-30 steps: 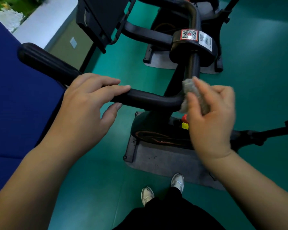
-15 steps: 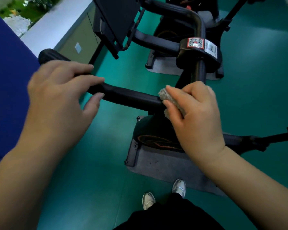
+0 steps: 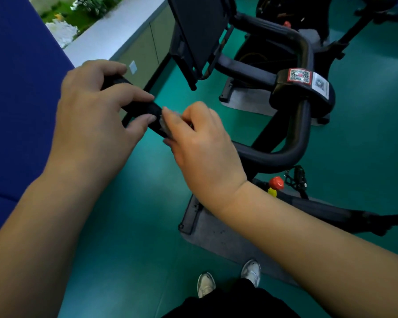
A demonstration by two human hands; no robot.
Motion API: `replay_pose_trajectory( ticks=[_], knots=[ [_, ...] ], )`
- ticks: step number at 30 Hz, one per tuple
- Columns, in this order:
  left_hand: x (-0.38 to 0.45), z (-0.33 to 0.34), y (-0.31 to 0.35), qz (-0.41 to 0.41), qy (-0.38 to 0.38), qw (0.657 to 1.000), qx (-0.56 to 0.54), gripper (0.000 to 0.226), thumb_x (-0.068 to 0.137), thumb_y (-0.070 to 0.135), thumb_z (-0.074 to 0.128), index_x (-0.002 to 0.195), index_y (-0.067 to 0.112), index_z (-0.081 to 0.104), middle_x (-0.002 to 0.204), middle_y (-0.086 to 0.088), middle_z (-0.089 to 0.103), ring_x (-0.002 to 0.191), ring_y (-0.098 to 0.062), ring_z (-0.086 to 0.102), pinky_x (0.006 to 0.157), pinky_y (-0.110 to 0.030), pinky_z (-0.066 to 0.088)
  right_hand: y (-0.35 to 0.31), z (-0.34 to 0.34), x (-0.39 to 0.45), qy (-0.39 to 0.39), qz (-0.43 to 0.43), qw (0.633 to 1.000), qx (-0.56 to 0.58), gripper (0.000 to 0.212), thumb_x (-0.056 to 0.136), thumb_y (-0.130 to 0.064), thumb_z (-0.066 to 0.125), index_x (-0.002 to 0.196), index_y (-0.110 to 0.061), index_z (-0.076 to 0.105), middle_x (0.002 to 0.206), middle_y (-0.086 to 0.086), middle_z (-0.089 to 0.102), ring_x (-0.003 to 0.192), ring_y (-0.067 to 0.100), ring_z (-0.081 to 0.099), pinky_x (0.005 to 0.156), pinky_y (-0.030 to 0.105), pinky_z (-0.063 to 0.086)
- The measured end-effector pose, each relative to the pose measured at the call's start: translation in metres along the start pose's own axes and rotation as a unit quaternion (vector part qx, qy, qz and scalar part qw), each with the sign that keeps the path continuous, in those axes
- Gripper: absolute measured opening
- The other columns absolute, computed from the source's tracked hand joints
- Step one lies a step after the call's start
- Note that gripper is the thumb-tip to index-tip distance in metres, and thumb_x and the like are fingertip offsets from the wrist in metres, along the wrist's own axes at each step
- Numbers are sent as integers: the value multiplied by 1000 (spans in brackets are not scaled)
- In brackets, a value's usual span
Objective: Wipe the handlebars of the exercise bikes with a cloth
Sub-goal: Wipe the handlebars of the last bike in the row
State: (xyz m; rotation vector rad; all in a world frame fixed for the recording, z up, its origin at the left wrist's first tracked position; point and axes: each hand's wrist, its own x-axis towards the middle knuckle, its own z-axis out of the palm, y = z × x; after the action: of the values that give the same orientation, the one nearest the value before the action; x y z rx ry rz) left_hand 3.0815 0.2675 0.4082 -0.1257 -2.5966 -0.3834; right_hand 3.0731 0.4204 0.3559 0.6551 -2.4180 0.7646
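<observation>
Gripping the black handlebar (image 3: 145, 109) near its left end, the left hand (image 3: 94, 125) is curling round it while the right hand (image 3: 200, 143) is pinching a grey cloth (image 3: 164, 123) against the bar just beside it

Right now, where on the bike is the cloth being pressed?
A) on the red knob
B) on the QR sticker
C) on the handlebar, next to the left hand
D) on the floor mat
C: the right hand holds the cloth against the handlebar, close to the left hand that grips the bar.
</observation>
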Motion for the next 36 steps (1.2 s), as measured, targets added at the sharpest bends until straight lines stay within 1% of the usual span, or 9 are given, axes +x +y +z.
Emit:
replay_pose_trajectory(
  ticks=[4, 7, 9, 14, 16, 19, 24, 32, 36],
  knots=[
    [-3, 0, 0, 3, -2, 1000, -11, 30, 81, 28, 71, 111, 20, 70, 134, -8, 46, 126, -29, 36, 102, -30, 31, 24, -24, -22, -14, -26, 999, -33, 24, 96, -24, 55, 118, -16, 61, 84, 11, 50, 76, 28, 45, 56, 40, 36],
    [-6, 0, 0, -3, 0, 1000, -24, 31, 82, 27, 72, 112, 21, 70, 136, -6, 45, 127, -26, 35, 103, -24, 26, 41, -41, -46, -18, 0, 999, -30, 48, 103, -40, 33, 107, -10, 71, 84, 9, 50, 77, 21, 39, 61, 39, 36],
    [-6, 2, 0, -6, 5, 999, -31, 30, 82, 26, 72, 112, 21, 70, 136, -5, 44, 127, -26, 35, 104, -23, 25, 46, -45, -52, -4, -12, 999, -38, 47, 103, -37, 36, 105, -7, 72, 82, 11, 52, 75, 23, 41, 60, 41, 40],
    [-5, 4, 2, -18, 18, 999, -39, 29, 82, 25, 72, 111, 22, 70, 137, -3, 44, 130, -24, 34, 105, -23, 25, 34, -22, -29, 23, -99, 992, -73, 18, 94, -19, 60, 108, -16, 73, 78, 13, 55, 69, 31, 47, 54, 43, 40],
    [-6, 5, 2, -18, 21, 999, -36, 29, 82, 26, 72, 111, 22, 70, 137, -3, 44, 129, -24, 35, 105, -22, 25, 27, -14, -21, 10, -134, 985, -106, 20, 95, -18, 58, 109, -19, 72, 80, 11, 56, 70, 30, 48, 53, 39, 37],
    [-6, 4, 1, -15, 18, 999, -38, 30, 82, 27, 73, 111, 23, 70, 137, -3, 45, 128, -24, 36, 105, -22, 26, 23, -15, -19, -12, -158, 979, -131, 42, 103, -24, 31, 100, -20, 73, 82, 10, 59, 71, 31, 52, 52, 37, 36],
    [-4, 2, 1, -23, 13, 998, -50, 30, 82, 29, 72, 112, 25, 70, 137, 0, 44, 127, -22, 35, 101, -16, 23, 28, -24, -25, -18, -150, 970, -190, 27, 96, -23, 47, 95, -25, 74, 82, 9, 60, 71, 31, 53, 55, 37, 33],
    [-10, 2, -3, -7, -13, 998, -55, 36, 85, 24, 70, 120, 24, 65, 146, 0, 36, 137, -19, 28, 109, -21, 20, 41, -37, -48, -33, -64, 993, -94, 28, 90, -17, 50, 106, -22, 72, 84, 13, 52, 74, 32, 47, 58, 43, 41],
    [-36, 7, -1, -13, -13, 998, -59, 44, 87, 22, 66, 130, 24, 56, 156, 1, 21, 144, -20, 18, 115, -37, 21, 35, -46, -60, -61, -81, 995, 9, 28, 90, -10, 58, 115, -16, 70, 87, 13, 49, 73, 27, 44, 58, 41, 40]
  ],
)
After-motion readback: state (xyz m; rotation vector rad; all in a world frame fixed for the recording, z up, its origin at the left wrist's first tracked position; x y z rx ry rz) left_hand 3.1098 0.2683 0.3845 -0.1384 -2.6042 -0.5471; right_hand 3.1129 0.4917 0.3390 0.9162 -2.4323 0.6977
